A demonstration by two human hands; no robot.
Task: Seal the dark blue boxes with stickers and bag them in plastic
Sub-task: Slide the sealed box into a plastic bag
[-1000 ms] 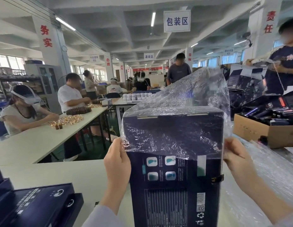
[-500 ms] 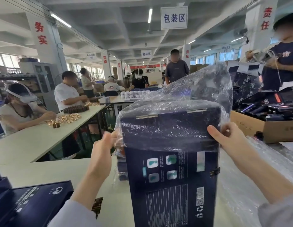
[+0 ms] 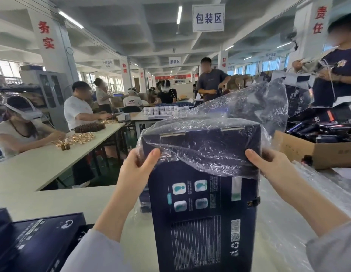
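Note:
A tall dark blue box [image 3: 204,213] stands upright on the white table in front of me, its printed back face toward me. A clear plastic bag [image 3: 210,148] covers its top third and billows up behind it. My left hand [image 3: 137,169] pinches the bag's open edge at the box's upper left corner. My right hand [image 3: 269,163] grips the bag's edge at the upper right corner, thumb on the front face. More dark blue boxes [image 3: 37,242] lie flat at the lower left.
A sheet of clear plastic [image 3: 300,203] covers the table on the right. A cardboard carton [image 3: 316,152] of dark items sits at the right, with a person standing behind it. Other workers sit at a long white table [image 3: 43,160] on the left.
Both hands shifted from the box's sides onto its upper corners and took hold of the bag's edge. The bag's edge has slid a little lower on the box.

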